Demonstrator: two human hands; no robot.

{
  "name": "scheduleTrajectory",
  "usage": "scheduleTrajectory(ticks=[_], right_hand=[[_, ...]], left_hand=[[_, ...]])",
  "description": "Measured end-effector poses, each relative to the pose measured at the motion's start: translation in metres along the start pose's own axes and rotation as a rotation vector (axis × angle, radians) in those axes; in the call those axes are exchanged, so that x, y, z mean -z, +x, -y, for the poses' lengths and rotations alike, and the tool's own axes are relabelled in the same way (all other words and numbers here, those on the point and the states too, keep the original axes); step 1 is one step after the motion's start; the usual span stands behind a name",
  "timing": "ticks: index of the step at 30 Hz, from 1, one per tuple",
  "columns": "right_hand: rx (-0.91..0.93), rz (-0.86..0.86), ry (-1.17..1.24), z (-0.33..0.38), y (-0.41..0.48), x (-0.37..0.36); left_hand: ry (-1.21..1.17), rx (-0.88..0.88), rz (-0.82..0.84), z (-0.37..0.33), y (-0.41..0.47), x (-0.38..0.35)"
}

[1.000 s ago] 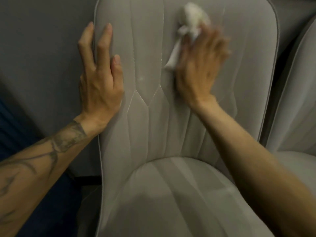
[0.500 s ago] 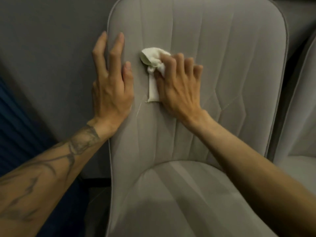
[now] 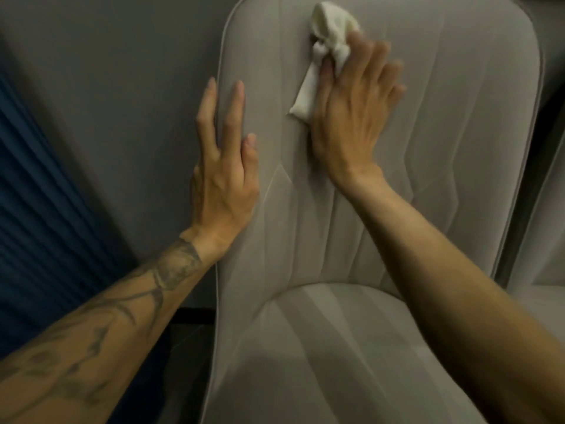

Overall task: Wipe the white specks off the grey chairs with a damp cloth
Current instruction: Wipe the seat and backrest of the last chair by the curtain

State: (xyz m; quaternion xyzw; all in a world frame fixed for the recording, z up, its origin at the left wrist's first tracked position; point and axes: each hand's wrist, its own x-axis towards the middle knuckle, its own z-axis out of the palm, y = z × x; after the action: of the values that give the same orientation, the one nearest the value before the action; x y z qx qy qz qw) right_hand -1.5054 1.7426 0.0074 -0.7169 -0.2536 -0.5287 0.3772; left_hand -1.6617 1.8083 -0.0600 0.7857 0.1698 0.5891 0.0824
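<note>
A grey upholstered chair [image 3: 458, 117] is standing beside a second chair [image 3: 555, 209] at three o'clock, a grey wall [image 3: 107, 71] backing them and a blue ribbed surface [image 3: 36, 209] showing at nine o'clock: a furnished indoor room.

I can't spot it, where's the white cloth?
In the head view the white cloth is high on the backrest of the grey chair, held under the right hand, right of the left hand.

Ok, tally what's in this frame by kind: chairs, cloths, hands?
Grey upholstered chairs: 2 (centre chair, right-edge chair)
Crumpled white cloth: 1
Bare hands: 2 (left hand, right hand)
Total: 5
</note>
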Motion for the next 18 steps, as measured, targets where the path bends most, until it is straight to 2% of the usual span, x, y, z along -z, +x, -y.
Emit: scheduleTrajectory(ticks=[2, 4, 6, 8, 10, 12, 13, 16, 18], right_hand=[[0.114, 0.118, 0.116, 0.014, -0.040, 0.009], [0.337, 0.297, 0.201, 0.005, -0.078, 0.028], [0.510, 0.357, 0.178, -0.020, -0.076, 0.030], [0.464, 0.296, 0.080, -0.036, -0.054, 0.018], [0.225, 0.182, 0.037, -0.030, -0.045, 0.008], [0.055, 0.175, 0.122, -0.005, -0.075, 0.009], [0.076, 0.228, 0.194, 0.006, -0.100, 0.014], [0.364, 0.391, 0.271, -0.003, -0.154, 0.039], [0.511, 0.374, 0.198, -0.032, -0.131, 0.032]], left_hand=[[-0.022, 0.037, 0.046, 0.005, -0.036, 0.005], [-0.056, 0.109, 0.094, 0.007, -0.072, 0.010], [-0.042, 0.177, 0.122, 0.007, -0.097, 0.012], [-0.042, 0.199, 0.112, 0.009, -0.107, 0.011], [-0.069, 0.191, 0.071, 0.011, -0.110, 0.008], [-0.077, 0.178, 0.033, 0.015, -0.112, 0.007], [-0.074, 0.179, 0.019, 0.016, -0.113, 0.006], [-0.067, 0.172, 0.004, 0.017, -0.115, 0.005], [-0.070, 0.164, 0.000, 0.018, -0.115, 0.004]])
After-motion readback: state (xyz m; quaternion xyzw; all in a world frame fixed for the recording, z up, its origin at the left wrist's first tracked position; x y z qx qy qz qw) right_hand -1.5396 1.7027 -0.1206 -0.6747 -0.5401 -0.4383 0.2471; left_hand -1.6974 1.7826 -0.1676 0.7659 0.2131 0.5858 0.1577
